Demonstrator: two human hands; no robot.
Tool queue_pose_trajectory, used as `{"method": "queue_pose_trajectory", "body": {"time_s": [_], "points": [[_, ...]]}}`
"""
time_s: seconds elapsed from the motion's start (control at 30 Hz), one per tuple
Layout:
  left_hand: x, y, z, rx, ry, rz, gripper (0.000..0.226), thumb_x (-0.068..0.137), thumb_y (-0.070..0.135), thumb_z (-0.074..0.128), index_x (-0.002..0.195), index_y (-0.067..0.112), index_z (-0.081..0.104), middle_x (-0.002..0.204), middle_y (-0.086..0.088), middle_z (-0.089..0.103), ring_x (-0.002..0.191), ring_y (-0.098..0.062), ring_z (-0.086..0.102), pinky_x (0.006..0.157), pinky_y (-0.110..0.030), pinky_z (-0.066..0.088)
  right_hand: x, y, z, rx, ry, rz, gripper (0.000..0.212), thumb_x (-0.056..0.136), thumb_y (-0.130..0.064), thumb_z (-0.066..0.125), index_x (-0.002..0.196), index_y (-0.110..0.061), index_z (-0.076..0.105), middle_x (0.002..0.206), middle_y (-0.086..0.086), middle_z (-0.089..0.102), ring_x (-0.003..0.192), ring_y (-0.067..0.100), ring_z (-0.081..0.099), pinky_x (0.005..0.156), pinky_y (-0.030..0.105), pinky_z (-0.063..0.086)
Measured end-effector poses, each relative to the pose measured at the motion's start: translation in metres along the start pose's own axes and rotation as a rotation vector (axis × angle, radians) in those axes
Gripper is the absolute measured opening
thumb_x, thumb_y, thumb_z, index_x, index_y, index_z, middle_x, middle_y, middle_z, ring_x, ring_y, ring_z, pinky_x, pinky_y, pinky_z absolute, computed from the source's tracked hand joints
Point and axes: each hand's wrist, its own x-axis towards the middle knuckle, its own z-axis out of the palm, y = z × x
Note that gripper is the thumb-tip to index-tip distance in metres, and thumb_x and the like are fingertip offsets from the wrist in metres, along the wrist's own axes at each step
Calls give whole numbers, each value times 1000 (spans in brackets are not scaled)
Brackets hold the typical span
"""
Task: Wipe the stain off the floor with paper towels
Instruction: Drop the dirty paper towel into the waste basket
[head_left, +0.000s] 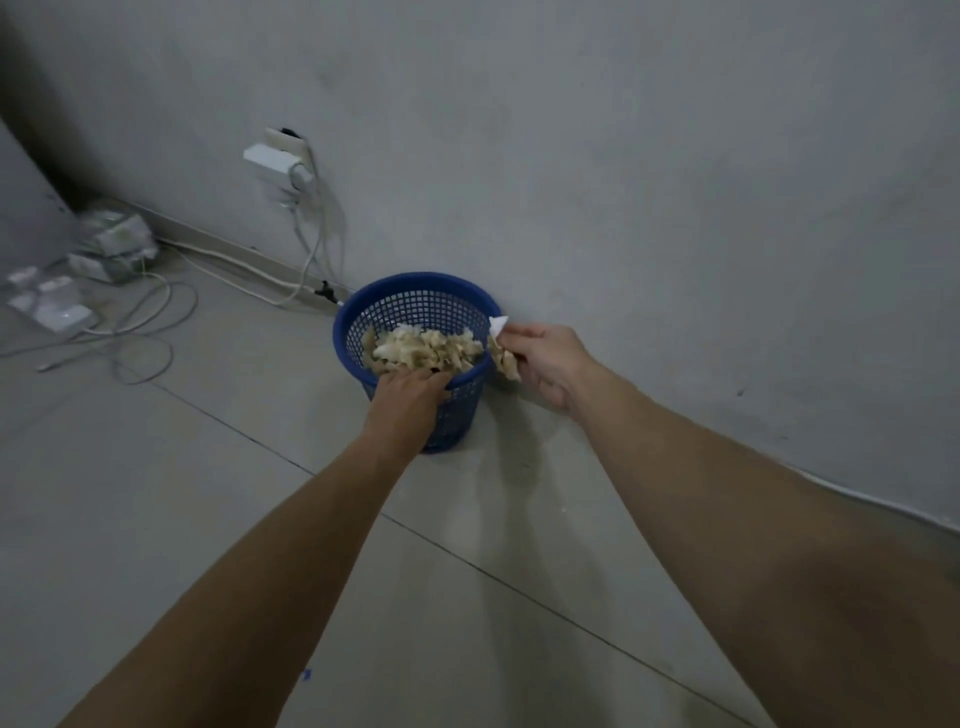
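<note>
- A blue mesh wastebasket is seen standing on the grey tiled floor, against the foot of the wall.
- The basket is filled with a heap of crumpled, brown-stained paper towels, which lies just below its rim.
- The left hand is laid over the near rim of the basket, with its fingers curled down over the edge; their tips are hidden by the rim and the heap, so whether the rim or the towels are gripped cannot be told.
- A crumpled paper towel, white at its upper tip and brown lower down, is pinched between the thumb and fingers of the right hand.
- This towel is held just outside the basket's right rim, close to the wall, and hangs slightly below the rim's level.
- A faint damp, streaked patch is visible on the floor just in front of the basket, towards the wall edge.
- A white socket with adapters is mounted on the wall to the left of the basket.
- Cables are trailed from it along the floor towards a blurred pile of white devices in the far left corner.
</note>
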Motion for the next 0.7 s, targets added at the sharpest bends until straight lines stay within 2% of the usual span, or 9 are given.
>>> {"method": "queue_pose_trajectory", "body": {"time_s": [0.1,0.2,0.3,0.4,0.5,0.6,0.7], "points": [[4,-4,3,0,-7,0,23,91,21,54,112,21,65,106,-4,70,98,-29,62,82,-38,45,19,-6,30,-160,76,-95,9,80,-8,77,87,-11,74,81,8,74,70,18,69,65,28,59],[7,-6,5,-16,-5,3,21,92,23,54,109,22,65,104,-3,71,97,-28,63,80,-38,44,34,-7,49,-343,146,-161,7,77,-19,82,77,-21,75,90,4,75,82,19,70,75,32,60],[9,-6,6,-20,-5,8,21,93,24,53,109,21,66,104,-4,71,96,-29,63,81,-39,47,46,-7,63,-473,188,-204,16,80,-26,79,94,-18,78,100,2,74,89,18,68,84,33,58],[8,-8,7,-12,16,21,22,94,24,52,110,21,65,104,-3,71,95,-29,63,79,-39,45,50,-7,74,-621,94,-176,28,90,-22,68,115,-11,71,120,7,68,108,22,62,99,32,49],[8,-9,6,-24,30,30,22,94,23,52,111,21,65,103,-4,71,94,-29,64,78,-38,45,51,-10,75,-739,54,-200,34,95,-14,58,128,-7,62,134,10,60,121,26,56,105,30,42],[7,-7,3,-21,4,19,23,95,22,50,113,20,64,106,-5,71,97,-29,63,81,-39,48,44,-19,62,-759,80,-252,39,94,-11,53,132,-10,59,134,8,61,120,26,58,102,28,43],[6,-3,-1,-30,9,-3,27,92,21,52,115,18,66,110,-10,71,99,-32,64,82,-41,50,31,-26,32,-744,39,-287,36,89,-10,55,123,-10,67,119,5,69,110,24,64,101,38,50]]}}
